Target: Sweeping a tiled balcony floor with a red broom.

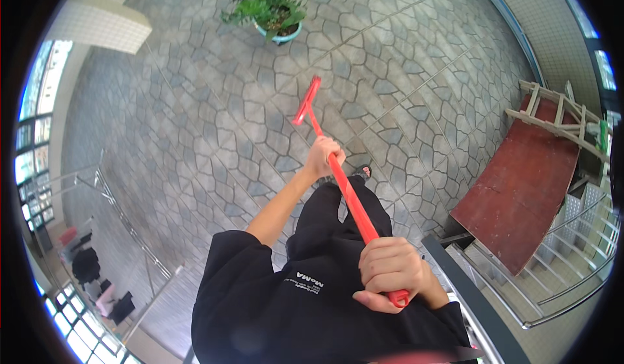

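Both of my hands are wrapped around the red handle (pixel 357 206) of a long-handled floor tool. My left hand (pixel 325 157) grips it lower down, towards the head. At the top end, close to my body, my right hand (pixel 392 272) is closed round it, and the hollow handle tip pokes out below the fist. The narrow crosswise red head (pixel 307 101) points away from me over the stone-patterned floor (pixel 234 135). It looks like a brush or squeegee; I cannot tell which, nor whether it touches the floor.
A potted green plant (pixel 279 20) stands ahead. To the right, a dark red board (pixel 521 188) lies by a wooden frame (pixel 555 113) and stairs with a metal railing (pixel 560 291). Clothes (pixel 86 265) hang beyond a metal rack (pixel 129 222) at left. A tiled pillar (pixel 105 25) rises far left.
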`<state>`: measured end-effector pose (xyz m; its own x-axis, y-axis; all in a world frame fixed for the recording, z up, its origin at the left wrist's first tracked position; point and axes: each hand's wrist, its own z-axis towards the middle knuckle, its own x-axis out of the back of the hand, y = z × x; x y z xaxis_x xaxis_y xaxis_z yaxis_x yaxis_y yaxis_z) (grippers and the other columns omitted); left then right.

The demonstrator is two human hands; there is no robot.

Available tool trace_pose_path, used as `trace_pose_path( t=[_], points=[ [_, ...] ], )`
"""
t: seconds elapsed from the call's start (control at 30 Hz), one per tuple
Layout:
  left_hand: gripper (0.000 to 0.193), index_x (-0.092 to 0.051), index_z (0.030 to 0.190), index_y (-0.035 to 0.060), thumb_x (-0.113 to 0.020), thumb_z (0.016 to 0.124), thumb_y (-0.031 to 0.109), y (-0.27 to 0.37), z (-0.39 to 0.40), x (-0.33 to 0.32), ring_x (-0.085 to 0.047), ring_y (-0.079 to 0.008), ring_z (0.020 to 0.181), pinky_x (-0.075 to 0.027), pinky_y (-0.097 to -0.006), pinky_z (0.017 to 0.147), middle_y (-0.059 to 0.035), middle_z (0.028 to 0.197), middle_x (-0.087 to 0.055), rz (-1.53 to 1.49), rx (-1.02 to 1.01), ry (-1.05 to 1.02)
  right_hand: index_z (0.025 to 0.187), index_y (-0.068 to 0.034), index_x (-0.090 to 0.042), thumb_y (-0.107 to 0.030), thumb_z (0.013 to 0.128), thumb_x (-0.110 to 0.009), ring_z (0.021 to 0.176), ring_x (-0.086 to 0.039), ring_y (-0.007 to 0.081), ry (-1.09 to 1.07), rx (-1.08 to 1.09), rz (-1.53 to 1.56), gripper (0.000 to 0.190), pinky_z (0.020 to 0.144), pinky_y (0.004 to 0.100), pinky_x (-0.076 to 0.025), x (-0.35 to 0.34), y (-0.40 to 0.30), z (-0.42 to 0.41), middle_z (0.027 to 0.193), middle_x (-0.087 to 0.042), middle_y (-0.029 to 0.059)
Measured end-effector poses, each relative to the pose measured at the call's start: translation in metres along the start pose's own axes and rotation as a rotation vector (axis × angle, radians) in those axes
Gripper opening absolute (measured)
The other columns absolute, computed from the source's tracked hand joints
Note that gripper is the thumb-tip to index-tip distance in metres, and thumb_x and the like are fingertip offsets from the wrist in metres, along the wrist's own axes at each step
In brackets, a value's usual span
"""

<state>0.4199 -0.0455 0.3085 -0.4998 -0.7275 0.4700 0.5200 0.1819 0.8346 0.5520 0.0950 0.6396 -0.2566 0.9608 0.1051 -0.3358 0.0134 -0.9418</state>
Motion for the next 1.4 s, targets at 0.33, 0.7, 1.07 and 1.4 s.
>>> trace_pose_path(
  t=[0.33,0.7,1.07,1.4],
  points=[
    [0.038,-0.051,0.057,0.0073,-0.071,0.086,0.022,0.063,0.077,-0.066,-0.062,-0.0347,0.066,-0.046,-0.0458,0.064,-0.0122,0.061,-0.058,0.089,-0.168,-0.539,0.059,-0.011,-0.045,-0.003,0.075,-0.08,0.047,-0.048,0.0217,0.045,0.199,0.017,0.04,0.046,0.0343,-0.032,0.071,-0.042,-0.05,0.055,-0.046,0.0012],
    [0.032,-0.064,0.068,0.0081,-0.073,0.089,0.031,-0.071,0.307,-0.063,-0.067,-0.0328,0.077,-0.053,-0.0446,0.065,-0.0097,0.071,-0.065,0.21,-0.332,-0.444,0.06,-0.01,-0.046,0.002,0.074,-0.081,0.056,-0.052,0.0222,0.597,0.181,-0.346,0.039,0.057,0.0348,-0.041,0.125,0.104,0.063,0.061,-0.049,0.0026],
    [0.028,-0.069,0.092,0.0113,-0.077,0.085,0.037,-0.348,0.718,-0.028,-0.065,-0.0313,0.106,-0.054,-0.0481,0.081,-0.0111,0.11,-0.068,0.405,-0.444,-0.433,0.059,-0.006,-0.042,0.012,0.078,-0.07,0.059,-0.055,0.0255,0.968,0.179,-0.583,0.038,0.076,0.0405,-0.056,0.319,0.392,0.355,0.06,-0.048,0.006],
    [0.028,-0.072,0.08,0.0144,-0.086,0.071,0.037,-0.358,0.73,-0.029,-0.048,-0.0438,0.139,-0.041,-0.0552,0.111,-0.0245,0.145,-0.056,-0.054,-0.462,-0.858,0.057,-0.005,-0.044,0.008,0.084,-0.066,0.05,-0.044,0.0276,1.111,-0.207,-0.591,0.037,0.054,0.038,-0.038,0.369,0.407,0.427,0.057,-0.043,0.0079]
  ],
)
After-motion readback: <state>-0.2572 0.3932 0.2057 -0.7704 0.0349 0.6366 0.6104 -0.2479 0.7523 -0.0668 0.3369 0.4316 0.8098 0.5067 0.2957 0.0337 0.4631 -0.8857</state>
